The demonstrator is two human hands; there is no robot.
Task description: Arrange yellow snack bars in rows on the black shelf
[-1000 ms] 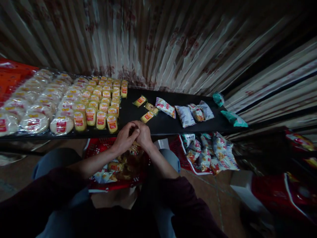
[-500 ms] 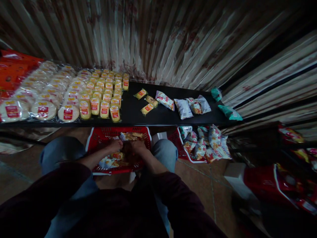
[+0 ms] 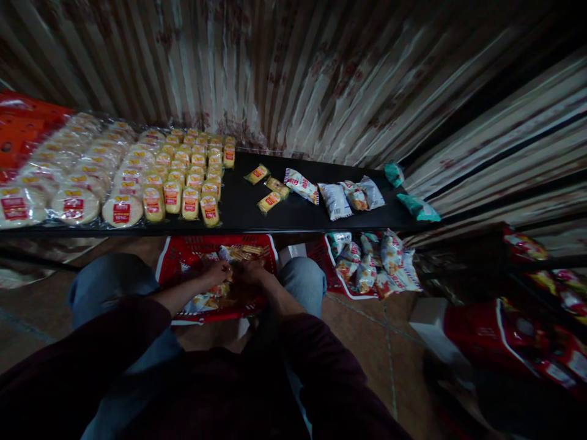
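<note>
Both of my hands reach down into a red shopping basket [image 3: 166, 260] between my knees. My left hand [image 3: 216, 271] is over the packets on the left, its fingers curled; whether they grip one is too dark to see. My right hand [image 3: 252, 270] is close beside it, its fingers in shadow among the packets. Small yellow snack packets [image 3: 251, 249] show beyond the hands at the basket's far side. A white snack bag [image 3: 202, 302] lies at the near left of the basket.
A black shelf [image 3: 293, 217] spans the front, carrying rows of wrapped round crackers [image 3: 73, 206], small yellow cakes [image 3: 190, 203] and loose snack bags [image 3: 335, 200]. Under it to the right stands a second basket with snack bags [image 3: 365, 273]. A red container [image 3: 468, 330] is farther right.
My left hand has shifted slightly right, nearer my right hand, inside the basket. The whole view has turned a little; the goods on the shelf are unchanged.
</note>
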